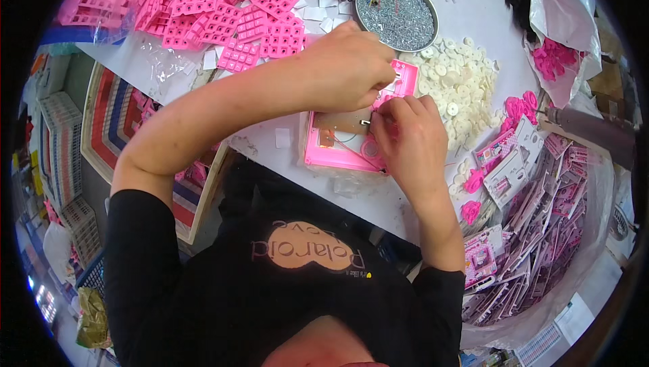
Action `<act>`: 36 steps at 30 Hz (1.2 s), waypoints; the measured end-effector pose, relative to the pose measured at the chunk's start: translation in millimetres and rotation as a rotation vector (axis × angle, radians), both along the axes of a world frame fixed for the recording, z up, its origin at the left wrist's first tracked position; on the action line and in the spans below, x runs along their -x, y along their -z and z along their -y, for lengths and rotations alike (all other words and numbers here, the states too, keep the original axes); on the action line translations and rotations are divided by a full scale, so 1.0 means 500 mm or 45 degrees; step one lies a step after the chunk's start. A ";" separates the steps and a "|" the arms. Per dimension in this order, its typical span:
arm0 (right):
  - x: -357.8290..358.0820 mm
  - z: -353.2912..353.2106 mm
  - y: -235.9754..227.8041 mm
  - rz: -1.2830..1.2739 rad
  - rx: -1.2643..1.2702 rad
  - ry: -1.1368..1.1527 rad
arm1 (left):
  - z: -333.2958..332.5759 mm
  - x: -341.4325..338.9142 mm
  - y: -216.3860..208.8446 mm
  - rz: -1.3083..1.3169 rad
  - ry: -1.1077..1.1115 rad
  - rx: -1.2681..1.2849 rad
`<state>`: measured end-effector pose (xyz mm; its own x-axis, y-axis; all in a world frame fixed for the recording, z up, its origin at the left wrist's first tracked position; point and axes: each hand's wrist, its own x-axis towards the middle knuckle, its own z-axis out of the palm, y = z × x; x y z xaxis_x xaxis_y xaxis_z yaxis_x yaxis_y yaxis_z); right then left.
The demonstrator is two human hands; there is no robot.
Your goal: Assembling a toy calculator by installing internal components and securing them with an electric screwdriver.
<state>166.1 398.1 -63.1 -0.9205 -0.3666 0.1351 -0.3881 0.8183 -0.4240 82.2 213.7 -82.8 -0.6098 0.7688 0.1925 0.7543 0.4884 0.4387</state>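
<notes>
A pink plastic casing (341, 158) lies open-side up on the table, with a brown circuit board (338, 121) and thin wires inside it. Over its far part is my left hand (358, 66), closed, fingers curled down; whatever is between the fingertips is hidden. My right hand (414, 133) comes over the casing's right side. Its fingers are pressed together near the board's edge, close to my left hand, and I cannot make out what they hold. A round tin of small metal screws (397, 14) stands just beyond my left hand.
Pink keypads (223, 20) are piled at the far left. White plastic discs (454, 83) heap up right of the casing. At right, a clear bag (587, 259) is full of printed pink-and-white panels. A grey-and-brown tool (588, 127) juts in there. A striped container (111, 106) stands left.
</notes>
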 end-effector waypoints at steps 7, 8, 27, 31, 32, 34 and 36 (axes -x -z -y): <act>-0.003 0.004 0.008 -0.096 0.004 0.048 | -0.075 0.025 -0.044 0.151 0.225 0.618; -0.003 0.003 0.006 -0.066 0.027 0.045 | -0.085 0.026 -0.059 0.181 0.263 0.709; 0.054 -0.005 -0.027 0.025 -0.294 -0.124 | -0.083 0.072 -0.072 0.258 0.162 0.686; 0.057 -0.006 -0.022 0.023 -0.158 -0.139 | -0.064 0.063 -0.083 0.280 0.153 0.644; 0.059 -0.011 -0.015 0.015 -0.083 -0.158 | -0.056 0.059 -0.075 0.257 0.160 0.592; 0.056 -0.020 0.008 0.007 0.099 -0.142 | -0.044 0.052 -0.063 0.234 0.152 0.504; 0.055 -0.025 0.030 -0.038 0.222 -0.119 | -0.033 0.044 -0.054 0.234 0.123 0.431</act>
<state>138.4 410.5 -78.1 -0.8782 -0.4189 0.2309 -0.4736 0.6933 -0.5432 60.0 230.4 -55.7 -0.5323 0.8255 -0.1875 0.7275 0.5593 0.3973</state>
